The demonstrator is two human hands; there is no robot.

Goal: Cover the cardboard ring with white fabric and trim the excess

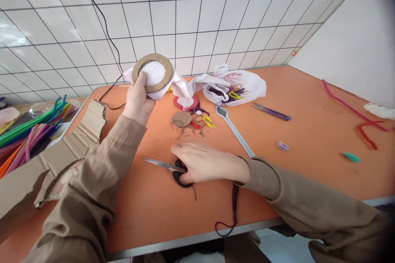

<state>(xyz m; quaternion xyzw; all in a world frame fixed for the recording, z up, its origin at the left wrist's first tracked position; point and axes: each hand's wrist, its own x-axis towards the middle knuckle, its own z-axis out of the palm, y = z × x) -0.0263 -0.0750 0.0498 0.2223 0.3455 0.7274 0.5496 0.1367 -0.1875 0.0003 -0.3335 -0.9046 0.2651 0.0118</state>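
In my left hand (139, 98) is a brown cardboard ring (166, 72), raised above the far left of the table. A piece of white fabric (154, 74) lies behind it, showing through the hole and trailing to the right. My right hand (203, 164) is low over the table, its fingers around the black handles of a pair of scissors (169, 167). The blades point left and are slightly apart; some fingers are blurred or hidden. Beyond that hand lie a small cardboard disc (182, 119), cardboard scraps and a yellow bent piece (209, 122).
A white plastic bag (249, 86) with coloured threads sits by the tiled wall. Purple-handled snips (271, 111), a grey zipper strip (236, 131) and a red pipe cleaner (367, 135) lie rightward. Torn cardboard (70, 139) and colourful pipe cleaners (31, 131) are at left.
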